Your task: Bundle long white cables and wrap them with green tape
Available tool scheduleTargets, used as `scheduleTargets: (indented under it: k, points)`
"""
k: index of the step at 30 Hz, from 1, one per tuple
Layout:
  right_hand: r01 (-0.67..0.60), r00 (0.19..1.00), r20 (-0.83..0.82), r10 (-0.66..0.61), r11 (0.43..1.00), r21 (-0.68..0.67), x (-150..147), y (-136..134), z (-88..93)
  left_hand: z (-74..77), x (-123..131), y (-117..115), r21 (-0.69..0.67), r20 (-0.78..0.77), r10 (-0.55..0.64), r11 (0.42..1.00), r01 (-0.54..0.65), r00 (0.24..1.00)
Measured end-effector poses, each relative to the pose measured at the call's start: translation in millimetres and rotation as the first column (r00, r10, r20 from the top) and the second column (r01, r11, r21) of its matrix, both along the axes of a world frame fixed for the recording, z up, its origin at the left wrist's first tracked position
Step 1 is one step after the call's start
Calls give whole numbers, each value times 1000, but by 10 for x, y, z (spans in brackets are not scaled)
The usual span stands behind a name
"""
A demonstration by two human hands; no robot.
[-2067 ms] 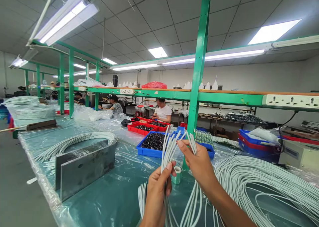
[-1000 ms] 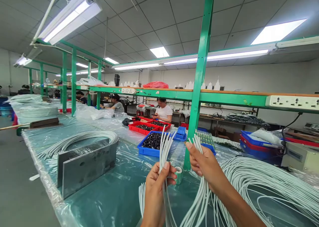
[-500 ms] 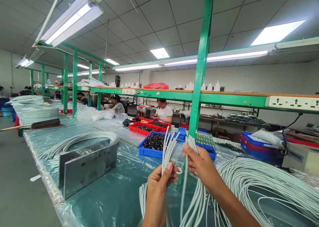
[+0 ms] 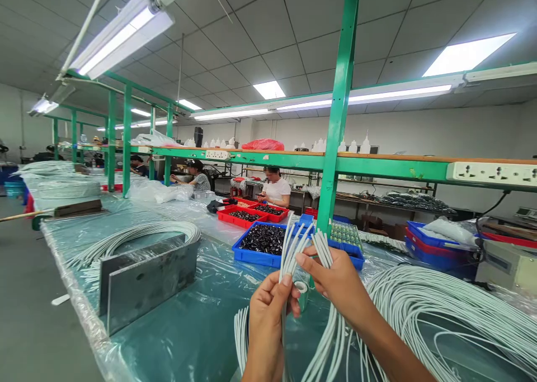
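My left hand point(image 4: 266, 323) is closed around a bunch of white cables point(image 4: 290, 246), their cut ends fanning upward. My right hand point(image 4: 338, 284) grips a second bunch of white cables point(image 4: 324, 246) just to the right, its forefinger reaching across to the left bunch. Both bunches hang down in loops below my hands. A small roll of green tape point(image 4: 301, 292) stands on the table right behind my hands.
A large coil of white cables point(image 4: 440, 309) lies at right. A steel angle plate point(image 4: 146, 278) and another cable bundle point(image 4: 130, 236) sit at left. Blue tray of black parts point(image 4: 258, 242), red trays point(image 4: 243, 214), a green post point(image 4: 338, 125). People work at far benches.
My two hands have come closer together, so the two cable bunches now nearly touch; a second ago they were held apart. My right forefinger now reaches toward the left bunch.
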State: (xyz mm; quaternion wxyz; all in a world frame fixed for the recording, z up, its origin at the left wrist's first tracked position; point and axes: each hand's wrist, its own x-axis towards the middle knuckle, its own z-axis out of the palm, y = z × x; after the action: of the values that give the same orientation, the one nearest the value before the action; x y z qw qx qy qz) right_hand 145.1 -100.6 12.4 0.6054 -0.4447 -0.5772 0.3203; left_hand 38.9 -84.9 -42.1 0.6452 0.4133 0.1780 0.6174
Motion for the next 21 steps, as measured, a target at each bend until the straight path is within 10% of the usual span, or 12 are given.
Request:
scheduleTargets:
  k: [9,21]
  points:
    - [189,971,-162,-174,978,83,87,35,-75,-6,-40,35,42,-73,117,993,-114,990]
    - [-3,997,-77,6,999,36,-49,-2,-30,19,-29,-11,6,-65,25,1000,-25,998]
